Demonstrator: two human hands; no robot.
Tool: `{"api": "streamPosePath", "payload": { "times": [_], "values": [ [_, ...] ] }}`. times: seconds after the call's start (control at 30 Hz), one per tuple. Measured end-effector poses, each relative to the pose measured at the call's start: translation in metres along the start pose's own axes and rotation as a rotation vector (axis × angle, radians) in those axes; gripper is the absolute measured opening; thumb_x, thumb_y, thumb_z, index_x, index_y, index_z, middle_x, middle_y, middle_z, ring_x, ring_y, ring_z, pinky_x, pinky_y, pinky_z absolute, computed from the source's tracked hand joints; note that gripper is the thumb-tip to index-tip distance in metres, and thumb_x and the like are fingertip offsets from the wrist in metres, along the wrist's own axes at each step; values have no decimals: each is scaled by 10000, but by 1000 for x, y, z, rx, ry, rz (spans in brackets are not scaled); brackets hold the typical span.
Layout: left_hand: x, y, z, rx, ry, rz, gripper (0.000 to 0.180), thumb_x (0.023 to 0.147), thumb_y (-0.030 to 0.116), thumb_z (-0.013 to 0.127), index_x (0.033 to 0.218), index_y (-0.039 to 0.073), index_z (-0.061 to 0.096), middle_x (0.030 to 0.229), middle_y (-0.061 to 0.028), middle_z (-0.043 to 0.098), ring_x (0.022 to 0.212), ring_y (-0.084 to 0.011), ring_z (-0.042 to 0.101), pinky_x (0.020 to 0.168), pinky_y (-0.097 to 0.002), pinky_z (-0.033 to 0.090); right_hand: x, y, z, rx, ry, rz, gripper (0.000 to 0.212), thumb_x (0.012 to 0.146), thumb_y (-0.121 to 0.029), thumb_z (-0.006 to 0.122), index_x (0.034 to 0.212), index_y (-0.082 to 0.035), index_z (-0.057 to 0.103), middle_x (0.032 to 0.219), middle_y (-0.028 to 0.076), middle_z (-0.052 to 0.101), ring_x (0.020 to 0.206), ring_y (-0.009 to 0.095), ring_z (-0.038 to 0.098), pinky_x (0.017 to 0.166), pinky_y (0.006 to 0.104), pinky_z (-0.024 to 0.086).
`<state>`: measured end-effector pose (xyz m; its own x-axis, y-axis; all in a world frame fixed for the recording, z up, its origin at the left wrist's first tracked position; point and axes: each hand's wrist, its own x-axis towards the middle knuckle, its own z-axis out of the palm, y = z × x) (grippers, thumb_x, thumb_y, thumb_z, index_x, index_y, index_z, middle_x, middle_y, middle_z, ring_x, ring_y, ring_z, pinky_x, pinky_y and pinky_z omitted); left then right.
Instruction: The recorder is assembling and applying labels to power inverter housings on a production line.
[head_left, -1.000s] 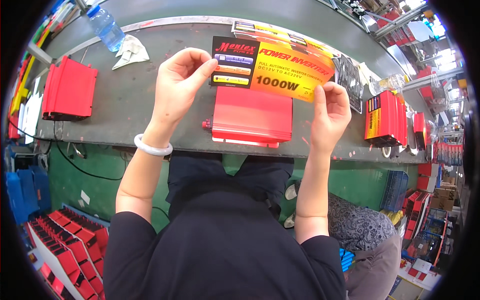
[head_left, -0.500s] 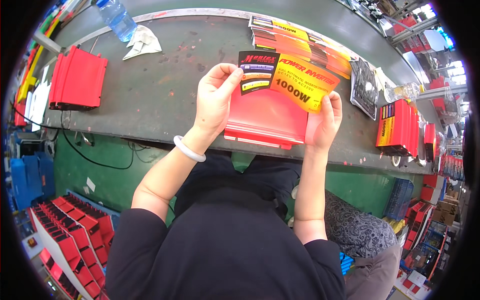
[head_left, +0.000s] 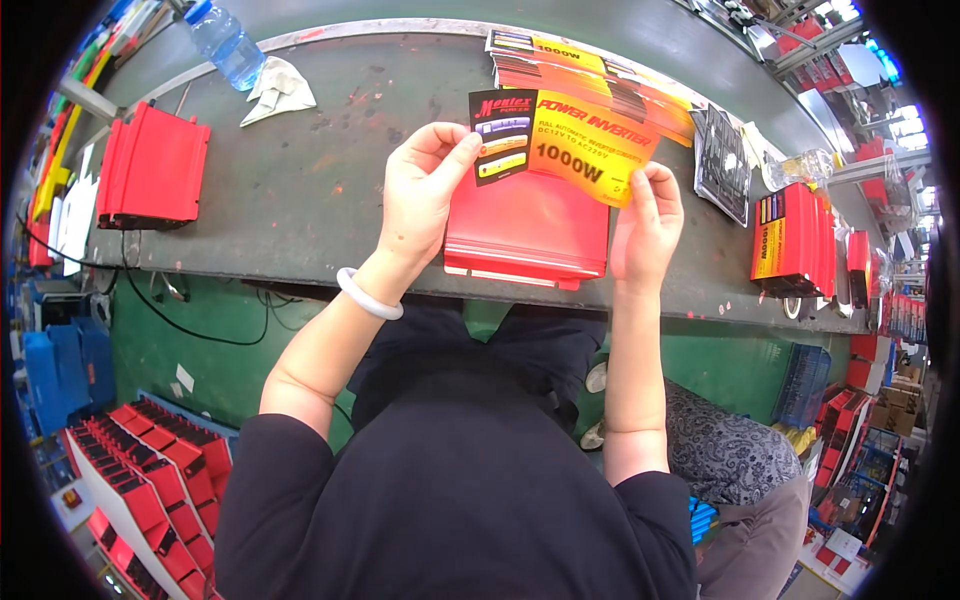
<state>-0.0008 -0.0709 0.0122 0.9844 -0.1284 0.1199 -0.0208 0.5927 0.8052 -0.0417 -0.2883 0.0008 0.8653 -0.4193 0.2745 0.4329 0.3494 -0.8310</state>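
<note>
A black, orange and yellow sticker label (head_left: 575,140) is stretched between my two hands, its right end curling slightly. My left hand (head_left: 424,180) pinches its left edge between thumb and fingers. At the lower right corner, my right hand (head_left: 648,222) pinches the label with thumb and forefinger. Below it lies a red inverter case (head_left: 525,235) on the dark workbench (head_left: 340,190), near the front edge. The label hangs above the case and covers its far part. Behind it are stacks of similar labels (head_left: 570,72).
Another red case (head_left: 153,165) stands at the left, near a water bottle (head_left: 226,46) and a white cloth (head_left: 277,92). Black printed sheets (head_left: 722,165) and labelled red cases (head_left: 795,242) lie at the right. Racked red cases (head_left: 150,470) stand lower left; a seated person's leg (head_left: 730,450) is beside me.
Both hands have shifted the label slightly left and up. Its right end bends a little more, and my right fingers have changed their pose at the corner.
</note>
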Motion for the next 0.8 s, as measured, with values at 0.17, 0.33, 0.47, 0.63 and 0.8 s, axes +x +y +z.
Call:
{"api": "streamPosePath", "payload": {
  "times": [0.17,0.33,0.47,0.63,0.8],
  "values": [
    [-1,21,-7,337,-19,90,71,889,51,658,897,-16,635,865,-20,649,826,-78,587,777,-231,476,-7,-27,3,-273,59,-94,88,889,11,633,967,-16,601,905,-5,606,839,57,563,787,200,451],
    [-4,27,-18,472,-11,36,61,890,50,656,915,-4,649,856,-4,644,808,-64,584,768,-209,460,-23,-33,6,-573,63,-128,139,850,24,665,963,-5,588,872,-6,594,834,69,553,794,212,448],
    [-2,27,-24,505,-27,-50,128,852,86,700,877,-35,669,831,-33,675,794,-78,599,746,-228,485,-29,-32,6,-736,83,-188,178,838,17,672,1001,5,600,862,3,602,820,68,558,783,215,454],
    [-4,29,-27,583,-69,-109,120,845,78,700,869,-35,669,831,-37,676,791,-77,600,742,-228,486,-36,-30,11,-713,143,-129,171,859,-1,665,1024,19,625,845,7,622,756,55,565,710,204,466],
    [-8,28,-28,558,-100,38,107,840,65,700,844,-35,663,823,-31,670,787,-74,593,737,-226,481,-42,-26,3,-579,169,6,106,868,-17,669,962,26,646,816,4,634,727,50,566,676,195,467]
  ]
}}
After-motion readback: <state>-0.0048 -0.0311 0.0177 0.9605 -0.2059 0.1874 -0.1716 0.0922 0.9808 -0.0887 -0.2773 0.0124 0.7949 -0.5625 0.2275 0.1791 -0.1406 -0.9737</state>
